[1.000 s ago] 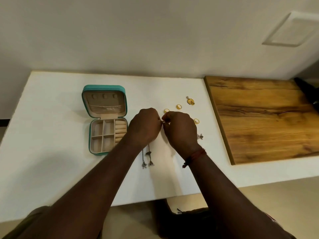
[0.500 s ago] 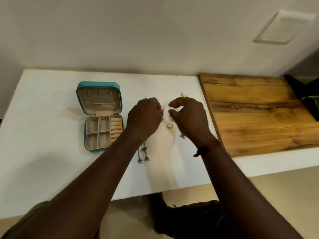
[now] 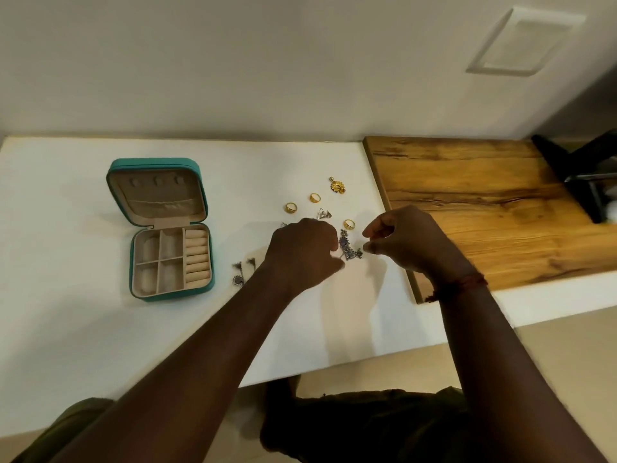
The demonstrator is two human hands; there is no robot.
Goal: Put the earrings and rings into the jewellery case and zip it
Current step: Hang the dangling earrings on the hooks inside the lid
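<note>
The teal jewellery case [image 3: 132,262] lies open on the white table, with its beige compartments showing. Three gold rings [image 3: 290,207] [image 3: 315,197] [image 3: 349,224] and a gold earring [image 3: 337,186] lie right of it. A small silver earring [image 3: 324,214] sits among them. My left hand [image 3: 302,252] is closed, pinching one end of a dangly silver earring [image 3: 349,248] that lies between my hands. My right hand [image 3: 407,242] hovers just right of that earring, thumb and forefinger slightly apart. A pair of silver earrings [image 3: 238,272] lies beside my left wrist.
A wooden board [image 3: 484,202] covers the table's right part, close to my right hand. A dark object [image 3: 587,182] sits at its far right. A wall runs behind the table [image 3: 66,329], whose front edge is near my body.
Both hands have pulled back toward me and parted. The rings and small silver earring they covered now show, and the dangly silver earring lies between my hands.
</note>
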